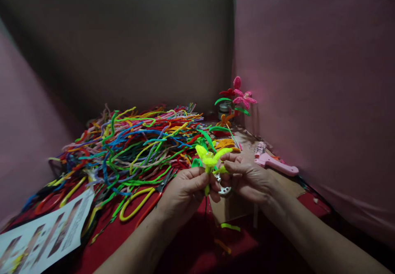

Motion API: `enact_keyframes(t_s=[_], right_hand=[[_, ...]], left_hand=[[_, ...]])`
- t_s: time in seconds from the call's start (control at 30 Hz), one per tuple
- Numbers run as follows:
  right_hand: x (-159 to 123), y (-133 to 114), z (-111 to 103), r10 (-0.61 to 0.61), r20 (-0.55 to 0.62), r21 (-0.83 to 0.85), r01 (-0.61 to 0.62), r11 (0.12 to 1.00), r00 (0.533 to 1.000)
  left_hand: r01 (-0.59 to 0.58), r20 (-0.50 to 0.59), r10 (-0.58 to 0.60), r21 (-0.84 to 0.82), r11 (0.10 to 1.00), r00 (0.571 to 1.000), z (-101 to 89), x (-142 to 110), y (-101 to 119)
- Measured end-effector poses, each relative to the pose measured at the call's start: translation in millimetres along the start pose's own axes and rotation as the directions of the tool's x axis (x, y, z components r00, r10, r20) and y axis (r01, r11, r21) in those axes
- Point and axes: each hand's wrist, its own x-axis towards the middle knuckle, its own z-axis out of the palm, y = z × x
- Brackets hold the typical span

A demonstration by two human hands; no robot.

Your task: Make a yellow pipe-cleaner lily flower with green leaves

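Yellow flower (209, 159) is held up near the cardboard box's (233, 212) left edge, left hand (187, 185) pinched tight on its roughly upright stem (206, 189), right hand (250, 180) just right of it, closed on a low yellow petal (219, 170), join unclear.

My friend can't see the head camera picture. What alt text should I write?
The left hand pinches a bright yellow fuzzy flower by its stem, while the right hand holds one petal. Behind, to the left, lies a tangled heap of colourful fuzzy strands.
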Motion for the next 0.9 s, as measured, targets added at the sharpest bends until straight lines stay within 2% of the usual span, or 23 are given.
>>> enact_keyframes(t_s=[0.17,0.27,0.43,0.5,0.57,0.6,0.63,0.67,0.7,0.73,0.77,0.8,0.87,0.9], right_hand=[[1.6,-5.4,-1.7,-0.041,0.06,-0.076,0.045,0.996,0.997],[3.3,-8.7,-6.9,-0.019,0.068,-0.126,0.027,0.992,0.998],[2.6,-9.5,-7.0,0.031,0.062,-0.082,-0.026,0.996,0.998],[0.3,-12.7,-8.1,-0.013,0.029,-0.158,0.018,0.987,0.999],[-3.8,-20.6,-16.8,-0.159,-0.01,-0.376,0.143,0.915,0.987],[-6.5,-26.2,-25.0,-0.281,-0.007,-0.532,0.234,0.813,0.96],[-9.4,-32.5,-35.7,-0.439,-0.007,-0.705,0.307,0.639,0.898],[-12.5,-39.0,-48.1,-0.576,0.004,-0.875,0.281,0.393,0.818],[-15.4,-45.1,-61.5,-0.671,0.07,-0.977,0.186,0.102,0.738],[-18.0,-50.2,-74.9,-0.699,0.153,-0.984,0.042,-0.173,0.699],[-20.1,-54.0,-87.2,-0.669,0.208,-0.918,-0.093,-0.384,0.714],[-21.6,-56.2,-97.7,-0.636,0.212,-0.835,-0.2,-0.512,0.742],[-22.9,-55.7,-112.0,-0.547,0.171,-0.715,-0.279,-0.641,0.819],[-22.7,-53.6,-116.0,-0.525,0.158,-0.688,-0.288,-0.666,0.837]], left_hand=[[0.031,0.049,-0.031,0.003,1.0,0.998,-3.0,0.0,0.6],[0.043,0.019,-0.044,0.013,0.999,0.999,-6.6,1.9,1.7],[0.034,-0.014,-0.034,0.014,0.999,0.999,-6.7,3.3,0.3],[0.005,-0.02,-0.005,0.009,1.0,1.0,-5.1,2.9,0.8],[-0.027,-0.035,0.027,0.007,1.0,0.999,-4.0,2.6,2.5],[-0.04,-0.045,0.041,0.009,0.999,0.998,-3.9,2.7,3.6],[-0.051,-0.053,0.052,0.011,0.999,0.997,-4.0,2.8,4.6],[-0.06,-0.062,0.06,0.013,0.998,0.996,-4.3,2.9,5.5],[-0.065,-0.066,0.066,0.016,0.998,0.996,-4.7,3.0,6.2],[-0.071,-0.067,0.072,0.019,0.997,0.995,-5.0,3.0,6.7],[-0.078,-0.069,0.079,0.02,0.997,0.994,-5.3,2.9,7.0],[-0.086,-0.072,0.087,0.018,0.996,0.994,-5.5,2.7,7.0],[-0.103,-0.076,0.104,0.015,0.995,0.992,-5.6,2.2,7.0],[-0.113,-0.082,0.114,0.012,0.993,0.99,-5.6,2.0,6.9]])
